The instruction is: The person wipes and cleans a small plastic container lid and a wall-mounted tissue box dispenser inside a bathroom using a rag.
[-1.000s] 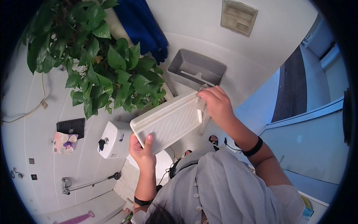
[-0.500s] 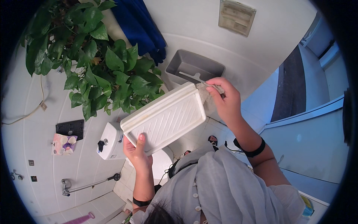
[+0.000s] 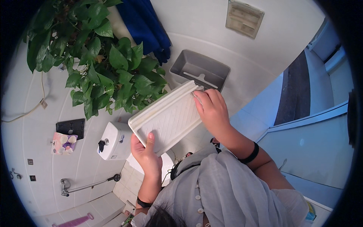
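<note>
A white rectangular tray (image 3: 169, 128) with slanting ridges and a raised rim is held tilted in front of my body. My left hand (image 3: 148, 156) grips its near left end, thumb on the ridged face and fingers out of sight behind. At the far right corner, my right hand (image 3: 213, 111) is closed with its fingertips against the tray's inner edge. A bit of greyish cloth (image 3: 199, 89) shows at those fingertips; the rest is covered by the hand.
Behind the tray, a grey bin (image 3: 181, 60) is fixed on the white wall. A leafy green plant (image 3: 98, 64) hangs at the upper left beside a blue towel (image 3: 145, 28). Below it is a white toilet tank (image 3: 113, 140). A glass door panel (image 3: 310, 147) stands at right.
My right hand has moved left and down with the cloth, from beyond the tray's end onto its inner corner. The tray has shifted slightly, still in my left hand.
</note>
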`<action>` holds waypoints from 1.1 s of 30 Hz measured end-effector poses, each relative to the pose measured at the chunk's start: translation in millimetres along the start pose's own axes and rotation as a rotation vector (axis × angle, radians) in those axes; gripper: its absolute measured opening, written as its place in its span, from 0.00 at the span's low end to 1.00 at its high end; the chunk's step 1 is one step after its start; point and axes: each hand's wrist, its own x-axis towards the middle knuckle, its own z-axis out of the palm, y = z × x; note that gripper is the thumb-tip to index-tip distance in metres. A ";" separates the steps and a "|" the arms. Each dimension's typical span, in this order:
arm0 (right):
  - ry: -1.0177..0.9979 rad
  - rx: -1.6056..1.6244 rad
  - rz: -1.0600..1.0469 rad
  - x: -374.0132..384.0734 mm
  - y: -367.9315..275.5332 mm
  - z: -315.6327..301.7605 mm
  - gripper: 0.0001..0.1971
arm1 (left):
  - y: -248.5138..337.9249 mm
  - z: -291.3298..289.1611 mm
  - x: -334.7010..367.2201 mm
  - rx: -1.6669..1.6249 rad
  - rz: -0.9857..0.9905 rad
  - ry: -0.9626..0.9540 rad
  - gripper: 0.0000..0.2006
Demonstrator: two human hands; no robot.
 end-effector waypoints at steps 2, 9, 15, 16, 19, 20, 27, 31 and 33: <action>0.028 0.061 0.065 -0.6 -3.0 9.5 0.14 | -2.8 1.6 0.5 -0.033 0.002 0.001 0.19; -0.087 0.330 -0.117 -3.5 -25.2 14.2 0.20 | -9.2 4.8 6.2 -0.081 0.013 0.004 0.17; -0.131 0.038 -0.142 -2.4 14.9 16.4 0.17 | -2.9 7.5 2.5 -0.010 0.044 -0.010 0.16; -0.134 -0.023 -0.159 -4.3 19.7 17.2 0.16 | -3.7 7.3 2.8 -0.011 0.045 -0.012 0.16; -0.163 -0.043 -0.026 -5.8 14.6 17.6 0.14 | -11.6 4.9 9.6 0.000 0.012 -0.020 0.14; -0.162 -0.044 -0.025 -8.7 12.3 19.2 0.14 | -12.4 6.5 7.6 -0.008 0.010 -0.017 0.14; -0.120 0.281 0.121 -21.2 -18.7 29.7 0.16 | -20.2 16.8 12.1 -0.051 0.012 0.046 0.15; -0.235 0.642 -0.046 -25.5 -42.9 27.4 0.21 | -31.4 12.8 27.7 -0.076 -0.014 -0.019 0.13; -0.266 0.647 -0.147 -18.1 -51.4 16.0 0.20 | -24.4 10.1 28.0 -0.091 -0.024 -0.031 0.13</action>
